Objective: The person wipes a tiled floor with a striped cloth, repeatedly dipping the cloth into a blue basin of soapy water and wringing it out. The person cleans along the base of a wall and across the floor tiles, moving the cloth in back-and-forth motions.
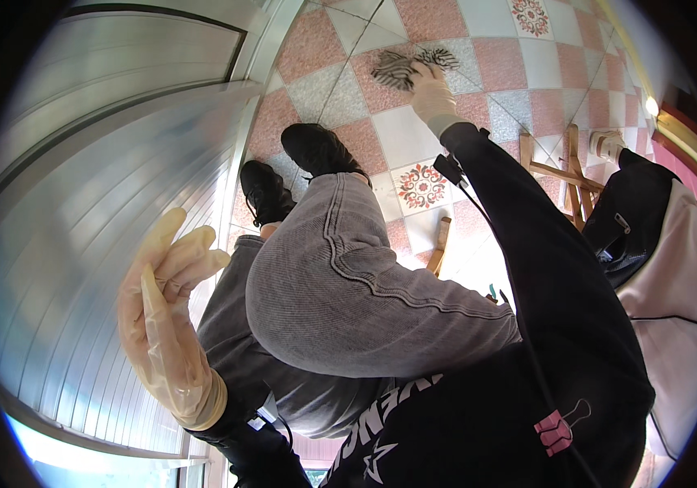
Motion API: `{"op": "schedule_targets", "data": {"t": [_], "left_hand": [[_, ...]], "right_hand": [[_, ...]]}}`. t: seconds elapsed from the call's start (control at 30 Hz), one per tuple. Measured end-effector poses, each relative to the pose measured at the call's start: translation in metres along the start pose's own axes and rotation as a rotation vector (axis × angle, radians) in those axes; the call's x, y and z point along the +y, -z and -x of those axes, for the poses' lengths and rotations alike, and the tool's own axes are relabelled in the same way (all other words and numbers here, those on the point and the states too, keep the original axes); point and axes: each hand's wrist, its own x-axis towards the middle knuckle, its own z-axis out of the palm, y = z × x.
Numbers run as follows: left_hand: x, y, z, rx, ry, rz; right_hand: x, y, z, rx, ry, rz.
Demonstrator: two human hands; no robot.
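Observation:
My right hand [432, 94], in a pale translucent glove, grips a dark-and-light striped cloth [392, 71] against the checkered tile floor [406, 131]. Part of the cloth bunches out on either side of the fingers. My left hand [171, 329] wears a matching glove and is held up at the left, in front of a ribbed metal door panel [80, 244]. Its fingers are loosely bent, with nothing in them. I cannot tell whether it touches the panel. Between the hands are my bent knees in grey jeans [324, 293] and my black shoes [318, 148].
Another person's dark-clothed leg [623, 207] and light shoe [607, 145] are close at the right. Wooden legs of a stool or stand [574, 177] rise beside them. A thin black cable [488, 213] runs along my right sleeve. The door frame [257, 104] borders the floor.

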Motion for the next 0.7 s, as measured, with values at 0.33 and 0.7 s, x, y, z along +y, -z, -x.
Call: {"op": "schedule_targets", "data": {"t": [0.33,0.7], "left_hand": [[-0.017,-0.003,0.000,-0.037,-0.028,-0.101],[-0.022,0.003,0.004,-0.052,-0.002,-0.155]], "right_hand": [[0.030,-0.049,0.220,-0.120,-0.842,-0.223],[0.108,-0.022,0.165,0.200,-0.565,-0.028]]}}
